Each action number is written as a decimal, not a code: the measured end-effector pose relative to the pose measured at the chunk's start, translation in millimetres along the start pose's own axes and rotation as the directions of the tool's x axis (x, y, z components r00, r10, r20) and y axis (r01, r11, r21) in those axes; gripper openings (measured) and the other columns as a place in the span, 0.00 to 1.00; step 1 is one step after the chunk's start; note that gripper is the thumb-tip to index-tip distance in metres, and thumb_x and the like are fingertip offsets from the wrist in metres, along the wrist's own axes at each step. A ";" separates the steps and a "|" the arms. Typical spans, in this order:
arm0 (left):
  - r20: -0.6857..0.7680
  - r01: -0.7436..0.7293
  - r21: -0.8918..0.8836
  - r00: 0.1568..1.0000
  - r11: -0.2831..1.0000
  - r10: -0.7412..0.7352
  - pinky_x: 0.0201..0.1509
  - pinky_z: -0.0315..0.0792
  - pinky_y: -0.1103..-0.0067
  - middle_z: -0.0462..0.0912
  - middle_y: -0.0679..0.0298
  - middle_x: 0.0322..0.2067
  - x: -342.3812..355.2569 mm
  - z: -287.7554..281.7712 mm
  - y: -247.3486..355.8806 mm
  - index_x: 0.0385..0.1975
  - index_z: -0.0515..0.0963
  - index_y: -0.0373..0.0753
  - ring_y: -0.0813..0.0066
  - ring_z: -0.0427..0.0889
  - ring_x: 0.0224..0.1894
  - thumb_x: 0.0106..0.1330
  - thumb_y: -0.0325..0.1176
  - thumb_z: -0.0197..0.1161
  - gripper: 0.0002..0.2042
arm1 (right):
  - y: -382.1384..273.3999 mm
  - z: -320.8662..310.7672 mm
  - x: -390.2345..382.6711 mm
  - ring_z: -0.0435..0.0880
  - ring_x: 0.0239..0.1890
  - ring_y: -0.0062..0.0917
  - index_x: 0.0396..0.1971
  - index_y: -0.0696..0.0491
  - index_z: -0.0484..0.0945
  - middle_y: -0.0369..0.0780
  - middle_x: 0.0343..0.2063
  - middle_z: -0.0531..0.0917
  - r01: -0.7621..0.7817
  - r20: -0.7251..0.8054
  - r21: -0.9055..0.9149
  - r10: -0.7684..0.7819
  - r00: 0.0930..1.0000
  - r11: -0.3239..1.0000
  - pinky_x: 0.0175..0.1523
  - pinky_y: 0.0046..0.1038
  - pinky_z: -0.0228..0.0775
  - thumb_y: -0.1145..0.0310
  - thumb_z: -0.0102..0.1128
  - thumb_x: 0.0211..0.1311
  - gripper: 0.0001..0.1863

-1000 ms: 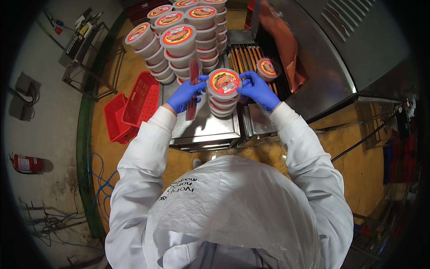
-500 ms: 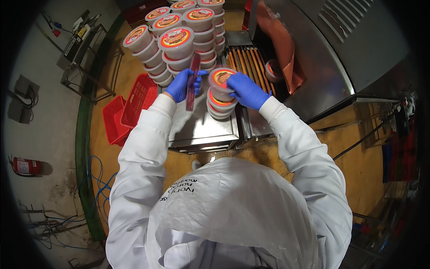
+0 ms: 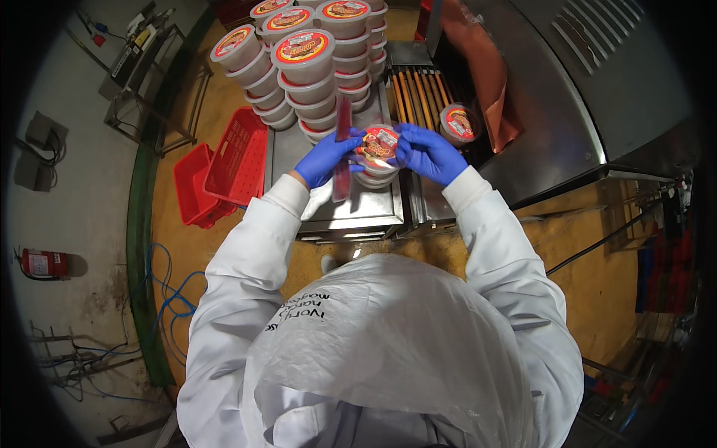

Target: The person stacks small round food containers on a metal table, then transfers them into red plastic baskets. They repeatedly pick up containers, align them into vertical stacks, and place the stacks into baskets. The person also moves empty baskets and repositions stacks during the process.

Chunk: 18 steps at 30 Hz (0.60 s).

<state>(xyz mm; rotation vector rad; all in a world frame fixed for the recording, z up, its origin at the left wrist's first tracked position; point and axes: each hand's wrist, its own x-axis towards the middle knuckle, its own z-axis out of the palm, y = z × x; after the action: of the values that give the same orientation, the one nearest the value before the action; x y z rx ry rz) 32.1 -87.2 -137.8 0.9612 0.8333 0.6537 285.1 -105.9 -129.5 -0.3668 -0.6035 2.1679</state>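
Over one steel table (image 3: 355, 216), two hands (image 3: 323, 160) (image 3: 435, 154) partly closed, left round one red strip (image 3: 342, 183), right on one labelled tub (image 3: 378, 143)

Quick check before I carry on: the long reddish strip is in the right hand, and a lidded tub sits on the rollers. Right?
Wrong hand: the head view shows the long reddish strip in the left hand. A lidded tub does sit on the rollers.

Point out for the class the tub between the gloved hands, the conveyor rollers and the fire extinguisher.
Tub (image 3: 378, 143): head view, on its lid.
Conveyor rollers (image 3: 418, 98): head view, middle of the row.
Fire extinguisher (image 3: 43, 264): head view, on its red body.
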 end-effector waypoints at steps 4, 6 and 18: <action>-0.084 0.058 0.312 0.996 0.948 -0.033 0.41 0.71 0.79 0.74 0.67 0.48 -8.7 -12.2 -11.2 0.61 0.65 0.51 0.77 0.75 0.42 0.66 0.45 0.55 0.23 | 21.7 -16.1 -18.4 0.78 0.33 0.24 0.45 0.56 0.73 0.37 0.30 0.76 -0.060 -0.301 -0.699 -0.218 0.929 0.712 0.45 0.27 0.74 0.68 0.60 0.60 0.15; -0.182 -0.012 0.403 0.979 0.915 0.093 0.43 0.70 0.77 0.76 0.67 0.47 9.1 -2.8 -5.5 0.61 0.66 0.50 0.76 0.75 0.43 0.65 0.44 0.55 0.23 | 15.8 -56.1 0.7 0.81 0.37 0.29 0.45 0.56 0.73 0.40 0.33 0.79 -0.060 -0.098 -0.994 -0.535 0.839 0.088 0.45 0.29 0.73 0.66 0.62 0.57 0.18; -0.191 0.154 0.126 0.973 0.980 -0.129 0.30 0.63 0.85 0.74 0.70 0.28 45.0 -48.3 2.5 0.48 0.76 0.40 0.84 0.67 0.26 0.65 0.40 0.52 0.16 | 19.9 2.1 19.9 0.70 0.51 0.42 0.46 0.55 0.70 0.46 0.44 0.73 0.230 0.373 -0.751 -0.110 0.921 -0.619 0.57 0.38 0.62 0.65 0.68 0.47 0.26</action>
<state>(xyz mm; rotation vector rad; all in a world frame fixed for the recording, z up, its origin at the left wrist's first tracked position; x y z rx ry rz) 15.0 -29.5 -165.1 0.9673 1.1119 0.5703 259.1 -101.4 -139.5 -0.9823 -2.5140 0.2452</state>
